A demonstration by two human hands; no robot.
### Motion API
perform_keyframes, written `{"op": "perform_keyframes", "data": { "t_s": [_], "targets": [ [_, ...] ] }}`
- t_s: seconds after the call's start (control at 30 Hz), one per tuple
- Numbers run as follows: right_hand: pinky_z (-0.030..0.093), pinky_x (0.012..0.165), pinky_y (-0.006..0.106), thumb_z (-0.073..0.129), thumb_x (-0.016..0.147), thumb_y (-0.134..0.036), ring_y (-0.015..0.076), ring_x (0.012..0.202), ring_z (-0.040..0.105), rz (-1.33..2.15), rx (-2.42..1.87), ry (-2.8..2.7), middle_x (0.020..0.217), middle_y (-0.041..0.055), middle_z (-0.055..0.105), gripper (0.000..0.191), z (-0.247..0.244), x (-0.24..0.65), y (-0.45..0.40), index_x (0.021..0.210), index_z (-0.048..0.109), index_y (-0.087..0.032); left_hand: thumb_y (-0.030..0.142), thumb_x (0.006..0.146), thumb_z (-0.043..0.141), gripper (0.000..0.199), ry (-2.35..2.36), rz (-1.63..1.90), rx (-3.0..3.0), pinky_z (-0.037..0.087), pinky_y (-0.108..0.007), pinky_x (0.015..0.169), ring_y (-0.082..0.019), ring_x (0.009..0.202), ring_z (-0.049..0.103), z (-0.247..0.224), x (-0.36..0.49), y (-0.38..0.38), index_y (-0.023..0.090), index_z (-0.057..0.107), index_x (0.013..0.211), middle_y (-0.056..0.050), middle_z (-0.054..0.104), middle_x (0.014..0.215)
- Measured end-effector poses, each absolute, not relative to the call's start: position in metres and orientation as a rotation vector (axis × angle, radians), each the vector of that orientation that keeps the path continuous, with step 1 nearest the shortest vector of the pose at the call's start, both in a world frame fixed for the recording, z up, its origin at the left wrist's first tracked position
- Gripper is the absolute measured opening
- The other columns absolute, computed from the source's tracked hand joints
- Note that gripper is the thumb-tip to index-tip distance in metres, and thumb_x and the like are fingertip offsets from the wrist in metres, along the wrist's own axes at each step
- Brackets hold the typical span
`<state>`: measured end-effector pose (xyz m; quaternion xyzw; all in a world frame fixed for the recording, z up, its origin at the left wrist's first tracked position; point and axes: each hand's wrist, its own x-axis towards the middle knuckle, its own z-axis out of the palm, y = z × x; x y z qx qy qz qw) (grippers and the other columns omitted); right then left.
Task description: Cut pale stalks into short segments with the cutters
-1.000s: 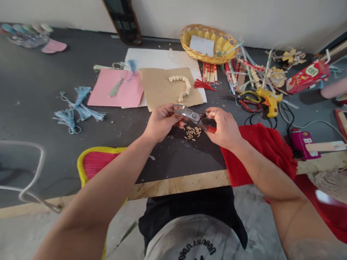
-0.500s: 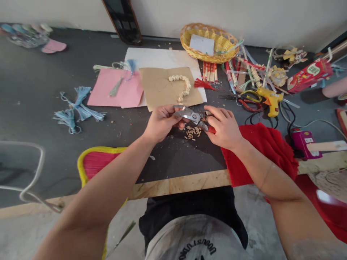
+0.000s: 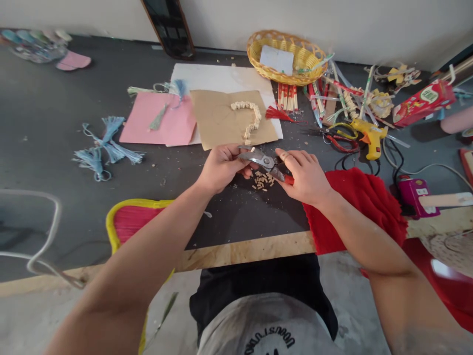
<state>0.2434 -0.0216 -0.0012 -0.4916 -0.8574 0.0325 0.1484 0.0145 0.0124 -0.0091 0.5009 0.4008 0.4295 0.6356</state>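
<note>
My right hand [image 3: 305, 176] is wrapped round the red handles of the pruning shears [image 3: 264, 160], whose metal blades point left. Between the blades sits the pale end of a small stick [image 3: 253, 149]. My left hand [image 3: 223, 167] is closed at the blade tips, pinching something its fingers mostly hide, seemingly that stick. Below the shears, several short cut wooden pieces [image 3: 263, 181] lie on the dark table. Just beyond my hands, a curved string of pale pieces [image 3: 255, 116] rests on brown paper [image 3: 214, 116].
Blue tassels [image 3: 111, 143] and pink paper [image 3: 155, 121] lie left. At the back stands a yellow basket [image 3: 286, 76]. On the right are a yellow glue gun [image 3: 370, 138], scissors [image 3: 342, 135], a red cloth [image 3: 354, 207] and a red carton [image 3: 423, 103].
The fingers of my right hand have shifted slightly on the shears, and the blades have tilted a little around the stick. The rest of the scene looks nearly the same.
</note>
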Motion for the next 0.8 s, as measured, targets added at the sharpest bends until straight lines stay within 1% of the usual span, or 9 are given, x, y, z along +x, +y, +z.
{"op": "perform_keyframes", "data": {
  "t_s": [0.17,0.33,0.47,0.53,0.6,0.67,0.8],
  "targets": [
    [0.040,0.084,0.042,0.055,0.083,-0.025,0.0302,0.108,0.055,0.125,-1.440,-2.486,0.118,0.0130,0.062,0.050,0.0027,0.2439,-0.0225,0.133,0.049,-0.019,0.019,0.074,0.069,0.007,0.916,0.971,1.191,0.049,-0.020,0.045,-0.010,0.046,0.059,-0.0081,0.0144,0.0105,0.013,0.069,0.072,-0.006,0.071,0.067],
    [0.041,0.082,0.041,0.055,0.083,-0.023,0.0301,0.106,0.057,0.092,-1.447,-2.486,0.115,0.0124,0.064,0.046,0.0026,0.2428,-0.0219,0.128,0.051,-0.019,0.018,0.074,0.070,0.005,0.892,0.980,1.189,0.050,-0.021,0.047,-0.009,0.045,0.059,-0.0057,0.0153,0.0097,0.013,0.069,0.072,-0.005,0.071,0.067],
    [0.041,0.084,0.042,0.059,0.081,-0.025,0.0305,0.109,0.056,0.093,-1.423,-2.424,0.122,0.0135,0.063,0.044,-0.0030,0.2437,-0.0195,0.124,0.049,-0.019,0.019,0.074,0.070,0.006,0.899,1.002,1.144,0.051,-0.021,0.047,-0.009,0.045,0.059,-0.0048,0.0153,0.0104,0.013,0.068,0.071,-0.005,0.071,0.067],
    [0.041,0.085,0.042,0.060,0.081,-0.025,0.0298,0.109,0.056,0.095,-1.400,-2.408,0.125,0.0137,0.062,0.035,-0.0051,0.2450,-0.0184,0.115,0.053,-0.019,0.020,0.074,0.069,0.007,0.897,1.009,1.131,0.052,-0.022,0.047,-0.010,0.046,0.059,-0.0045,0.0151,0.0105,0.014,0.068,0.071,-0.005,0.071,0.067],
    [0.040,0.087,0.043,0.060,0.080,-0.022,0.0292,0.109,0.056,0.068,-1.362,-2.442,0.127,0.0118,0.061,0.023,-0.0054,0.2464,-0.0178,0.103,0.057,-0.020,0.019,0.073,0.069,0.006,0.890,0.999,1.132,0.052,-0.022,0.048,-0.010,0.046,0.059,-0.0043,0.0148,0.0104,0.013,0.068,0.071,-0.006,0.072,0.067],
    [0.040,0.088,0.043,0.059,0.080,-0.020,0.0289,0.110,0.055,0.026,-1.338,-2.481,0.130,0.0092,0.060,0.015,-0.0045,0.2472,-0.0180,0.095,0.060,-0.022,0.019,0.073,0.070,0.006,0.883,0.981,1.139,0.052,-0.022,0.048,-0.010,0.046,0.060,-0.0044,0.0146,0.0104,0.013,0.068,0.071,-0.006,0.072,0.067],
    [0.041,0.088,0.045,0.058,0.081,-0.019,0.0289,0.113,0.053,-0.012,-1.341,-2.506,0.140,0.0078,0.054,0.016,-0.0020,0.2467,-0.0195,0.095,0.063,-0.023,0.018,0.073,0.068,0.005,0.873,0.983,1.142,0.053,-0.023,0.049,-0.011,0.048,0.060,-0.0055,0.0142,0.0110,0.014,0.068,0.070,-0.006,0.072,0.068]
  ]
}}
